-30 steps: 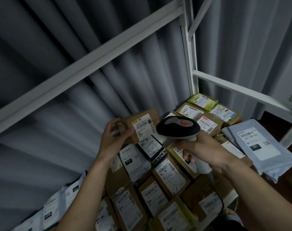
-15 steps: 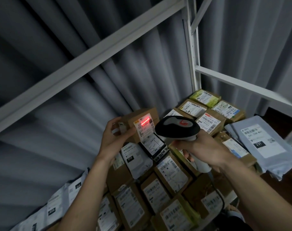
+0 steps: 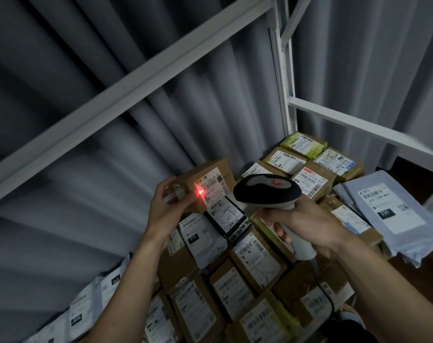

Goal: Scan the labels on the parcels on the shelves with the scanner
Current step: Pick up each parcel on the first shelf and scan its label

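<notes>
The red scan spot has slid off the barcode to the label's [image 3: 211,188] near edge by the left hand [image 3: 169,206] gripping the tilted parcel [image 3: 205,180], scanner [image 3: 267,190] clasped in the right hand [image 3: 302,224] just beside it, so that read looks done.

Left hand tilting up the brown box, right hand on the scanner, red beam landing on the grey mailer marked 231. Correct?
Not quite. In the head view the red spot sits at the left edge of the label on the brown box gripped by the left hand, not on the grey mailer. The right hand does hold the scanner.
</notes>
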